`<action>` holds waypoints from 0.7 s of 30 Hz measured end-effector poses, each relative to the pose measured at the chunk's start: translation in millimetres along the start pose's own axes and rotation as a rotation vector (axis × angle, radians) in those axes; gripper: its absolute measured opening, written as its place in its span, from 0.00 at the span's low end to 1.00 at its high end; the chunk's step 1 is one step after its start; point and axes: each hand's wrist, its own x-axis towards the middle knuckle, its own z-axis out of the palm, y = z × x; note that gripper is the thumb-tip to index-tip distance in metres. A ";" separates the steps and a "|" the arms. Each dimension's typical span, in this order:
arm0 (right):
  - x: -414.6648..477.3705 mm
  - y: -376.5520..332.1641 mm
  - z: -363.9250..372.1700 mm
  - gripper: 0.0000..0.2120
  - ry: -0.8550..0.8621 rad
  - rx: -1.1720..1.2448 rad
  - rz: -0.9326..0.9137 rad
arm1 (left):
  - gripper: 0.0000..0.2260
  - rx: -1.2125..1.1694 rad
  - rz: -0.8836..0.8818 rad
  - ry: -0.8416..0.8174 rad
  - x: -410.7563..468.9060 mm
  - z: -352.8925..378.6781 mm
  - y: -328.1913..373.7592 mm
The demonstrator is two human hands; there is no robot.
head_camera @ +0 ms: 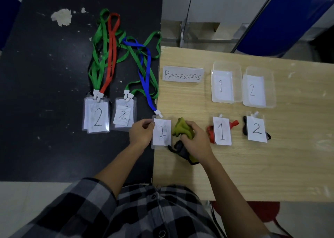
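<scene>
With left hand (141, 132) pinches steady the clear plastic badge holder (162, 132) marked 1 at the pale wooden table's (253, 165) left edge, with curled right hand (196, 140) clutches bunched olive-green fabric (182, 127) beside it, perhaps a wiping cloth.

The head-worn camera looked steeply down from close above, centred on the left hand (141, 134) and right hand (196, 142), black table (45, 75) left, wooden table (271, 165) right.

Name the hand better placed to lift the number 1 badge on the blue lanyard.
Left, probably: the left hand pinches that badge by its edge, while the right hand is busy gripping a green bundle.
</scene>
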 end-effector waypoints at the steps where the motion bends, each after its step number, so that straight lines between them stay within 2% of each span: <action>1: 1.9 1.2 2.5 0.24 -0.043 -0.094 -0.056 | 0.05 0.019 -0.005 0.032 0.7 0.1 -0.1; 5: 18.4 -1.3 17.3 0.27 -0.129 -0.422 -0.159 | 0.01 0.136 0.006 0.107 1.2 -2.4 -1.5; 9: 24.9 -10.6 28.5 0.28 -0.191 -0.632 -0.170 | 0.04 0.076 -0.027 0.112 4.3 -4.4 -8.1; 15: 15.2 -6.4 21.5 0.29 -0.242 -0.828 -0.244 | 0.04 0.103 0.019 0.112 5.6 -3.5 -8.9; 17: 18.4 -8.8 20.9 0.29 -0.208 -0.838 -0.228 | 0.02 0.138 0.043 0.106 5.7 -2.9 -9.0; 21: 27.1 -18.4 36.3 0.32 -0.201 -0.826 -0.235 | 0.04 0.182 0.081 0.111 5.3 -3.0 -9.1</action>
